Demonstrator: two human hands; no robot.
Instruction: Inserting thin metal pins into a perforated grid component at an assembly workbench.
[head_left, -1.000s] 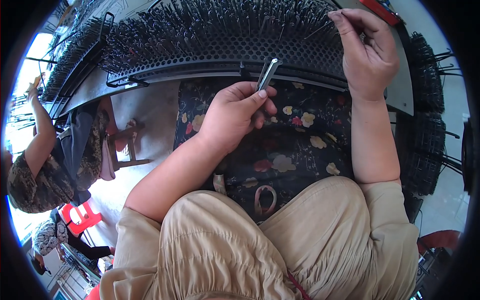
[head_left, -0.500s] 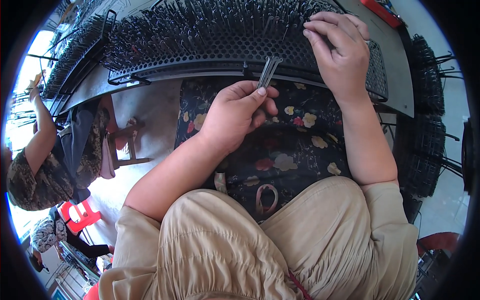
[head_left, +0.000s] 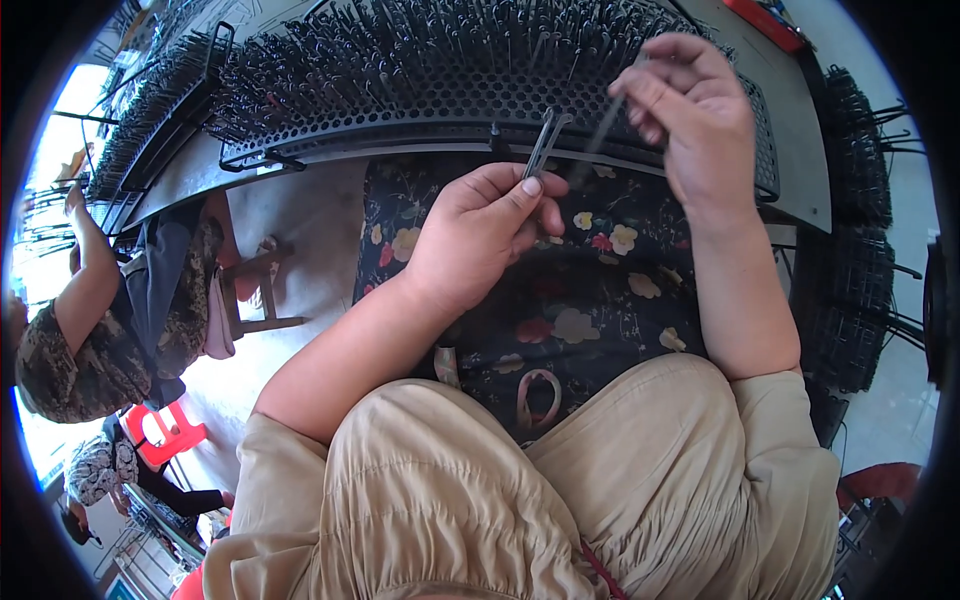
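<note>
Before me stands a black perforated rack [head_left: 440, 112] packed with upright dark metal pins [head_left: 400, 50], many with hooked or looped tops. My left hand [head_left: 475, 228] is closed on a few slim metal pins [head_left: 545, 145], thumb on top, their looped ends pointing up beside the rack's front edge. Above the rack's right part is my right hand [head_left: 708, 135], thumb and fingers pinched. A thin metal pin [head_left: 607, 122], smeared by motion, slants down from that pinch toward the left hand. Its ends are not clear.
Dark floral cloth [head_left: 570, 290] hangs between the rack and my knees, with a tape loop [head_left: 538, 398] on it. Left, another person [head_left: 90, 330] sits by a second pin-filled rack [head_left: 165, 115] near a wooden stool [head_left: 262, 290]. Dark wire pieces [head_left: 855, 220] hang at right.
My right hand has moved slightly right and turned; a pin now shows in its pinch. The left hand has shifted slightly right, and fewer pins seem visible in it.
</note>
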